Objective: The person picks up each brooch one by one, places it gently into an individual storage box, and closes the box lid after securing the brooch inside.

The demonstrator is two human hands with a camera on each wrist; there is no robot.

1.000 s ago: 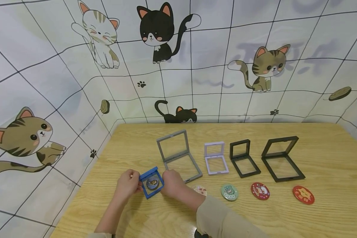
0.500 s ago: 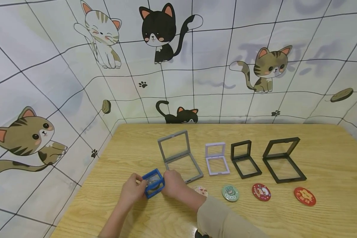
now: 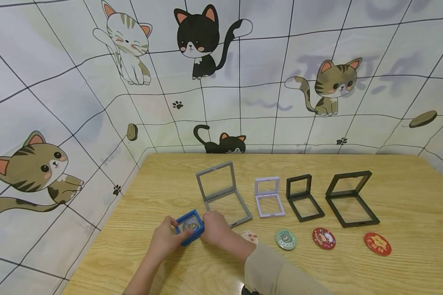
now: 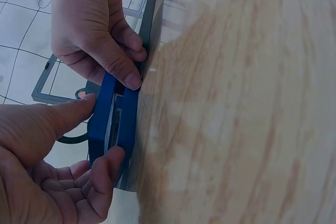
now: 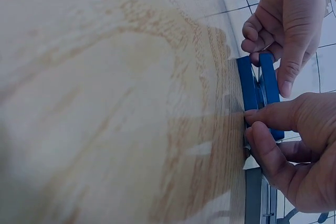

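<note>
A small blue display frame (image 3: 196, 236) stands between both hands near the table's left part. Through its clear film a round badge (image 3: 192, 224) shows, partly hidden by the left thumb. My left hand (image 3: 165, 238) pinches the frame's left side, thumb on the upper half and fingers on the lower. My right hand (image 3: 215, 229) grips the right side; in the right wrist view its thumb and finger lie at the lower half. Both wrist views show a narrow gap between the two blue halves (image 4: 101, 125), wider at one end.
Behind the hands stand unfolded frames: a large grey one (image 3: 240, 222), a lilac one (image 3: 259, 207), and two black ones (image 3: 298, 212) (image 3: 333, 207). Round badges lie in front: green (image 3: 286, 239), red (image 3: 324, 238), another red (image 3: 378, 244), and a pale one (image 3: 249, 237) partly behind the right forearm.
The blue frame's upper half has swung down from raised to nearly flat over the lower half. My left hand moved right with it, its thumb now on top. The right hand stayed put.
</note>
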